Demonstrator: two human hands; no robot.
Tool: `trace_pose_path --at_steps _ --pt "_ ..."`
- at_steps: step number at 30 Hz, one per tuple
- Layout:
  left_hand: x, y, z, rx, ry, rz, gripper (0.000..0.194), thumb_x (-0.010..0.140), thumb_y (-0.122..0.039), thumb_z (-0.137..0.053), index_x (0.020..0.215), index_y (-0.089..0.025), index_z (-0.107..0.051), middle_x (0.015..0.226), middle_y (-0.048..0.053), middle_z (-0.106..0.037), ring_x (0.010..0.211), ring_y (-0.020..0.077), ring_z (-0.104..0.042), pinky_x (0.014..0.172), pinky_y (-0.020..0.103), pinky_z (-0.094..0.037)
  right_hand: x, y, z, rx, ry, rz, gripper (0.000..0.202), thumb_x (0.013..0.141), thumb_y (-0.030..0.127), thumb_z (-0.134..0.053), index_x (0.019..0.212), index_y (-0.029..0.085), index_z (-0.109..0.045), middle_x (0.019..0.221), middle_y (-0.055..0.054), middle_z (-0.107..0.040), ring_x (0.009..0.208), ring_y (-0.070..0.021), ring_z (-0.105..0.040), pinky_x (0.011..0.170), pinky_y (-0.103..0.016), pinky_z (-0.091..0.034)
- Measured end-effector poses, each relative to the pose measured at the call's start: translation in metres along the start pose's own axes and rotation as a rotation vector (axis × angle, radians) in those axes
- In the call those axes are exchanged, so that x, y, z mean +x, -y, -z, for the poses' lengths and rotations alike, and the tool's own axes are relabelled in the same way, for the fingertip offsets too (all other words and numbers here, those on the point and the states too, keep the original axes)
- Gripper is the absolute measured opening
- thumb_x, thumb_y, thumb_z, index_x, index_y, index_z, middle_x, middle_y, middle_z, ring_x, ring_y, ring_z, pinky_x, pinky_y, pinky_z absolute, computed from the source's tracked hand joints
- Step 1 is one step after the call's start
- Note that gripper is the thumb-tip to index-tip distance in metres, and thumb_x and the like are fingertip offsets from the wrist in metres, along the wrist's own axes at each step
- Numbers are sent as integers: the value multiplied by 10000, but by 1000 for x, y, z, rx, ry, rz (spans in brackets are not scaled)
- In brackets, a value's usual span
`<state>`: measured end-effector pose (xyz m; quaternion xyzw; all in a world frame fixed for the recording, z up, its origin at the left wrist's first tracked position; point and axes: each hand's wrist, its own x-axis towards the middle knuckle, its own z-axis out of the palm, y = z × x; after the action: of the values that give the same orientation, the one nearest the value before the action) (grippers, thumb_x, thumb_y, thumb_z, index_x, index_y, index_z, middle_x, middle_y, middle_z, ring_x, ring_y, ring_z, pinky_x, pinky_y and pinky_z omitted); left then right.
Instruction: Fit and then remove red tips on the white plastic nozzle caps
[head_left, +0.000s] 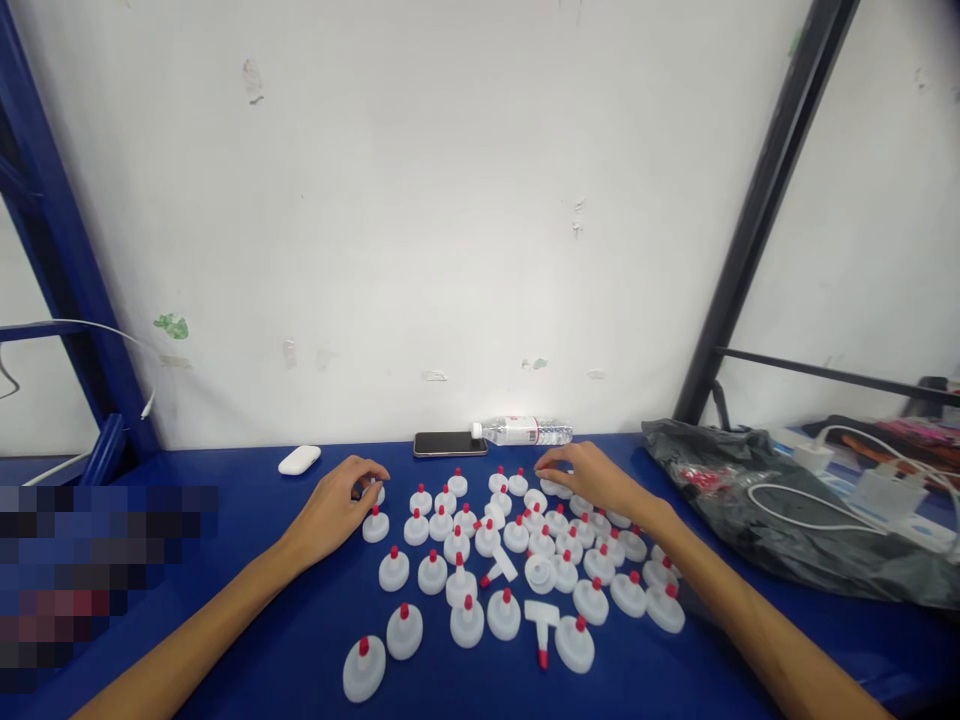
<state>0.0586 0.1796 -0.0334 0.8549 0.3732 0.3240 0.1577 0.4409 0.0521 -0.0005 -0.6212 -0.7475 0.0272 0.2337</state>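
Observation:
Many white squeeze-bottle nozzle caps with red tips [404, 632] are spread over the blue table [285, 640]. Most stand upright on their bases, while a few, such as one cap [542, 618] near the front, lie on their sides. My left hand [346, 500] is at the left edge of the group, its fingers curled around a white nozzle cap [377, 494] whose tip they cover. At the back right, my right hand [589, 477] has thumb and fingers pinched over another white cap [549, 488]; its red tip is hidden by the fingers.
A phone [450, 444] and a clear plastic bottle on its side [529, 431] lie by the wall. A small white case [299, 460] is at the back left. At the right lies a dark plastic bag [750, 520] with a white cable [810, 515] over it.

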Motion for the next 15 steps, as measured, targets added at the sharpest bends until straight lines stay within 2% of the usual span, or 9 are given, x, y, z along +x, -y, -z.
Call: trace_pose_path --at_steps 4,7,10,12,15 --pt "0 0 0 4 -2 1 287 913 -401 -473 1001 -226 -683 1000 45 -662 865 202 -640 800 317 -526 -4 5 2 29 -1 64 403 1010 473 -448 1324 294 -627 1304 -35 -660 1164 -262 -617 1014 -395 -459" --pt "-1 1 0 5 -3 1 282 911 -396 -476 992 -227 -686 1003 48 -662 863 206 -639 794 320 -527 -4 9 0 69 69 181 409 1043 431 -375 1392 333 -566 1369 -16 -614 1253 -242 -555 1071 -387 -412" --pt "0 2 -1 6 0 -1 279 911 -388 -476 994 -226 -688 1009 53 -664 861 206 -638 785 321 -527 -1 11 -4 66 89 168 360 1010 428 -463 1286 311 -663 1241 -29 -693 1143 -247 -625 983 -364 -470" --pt "0 2 -1 9 1 1 279 910 -385 -477 999 -226 -688 1005 53 -662 863 207 -637 786 322 -525 1 11 -4 57 56 117 303 962 447 -552 1133 285 -743 1110 -31 -743 1018 -249 -676 902 -353 -505" --pt "0 1 -1 13 2 4 281 913 -382 -472 1010 -228 -686 993 50 -660 869 209 -638 797 324 -522 3 12 0 55 -14 84 259 929 450 -603 976 258 -770 993 -27 -763 921 -242 -696 865 -351 -510"
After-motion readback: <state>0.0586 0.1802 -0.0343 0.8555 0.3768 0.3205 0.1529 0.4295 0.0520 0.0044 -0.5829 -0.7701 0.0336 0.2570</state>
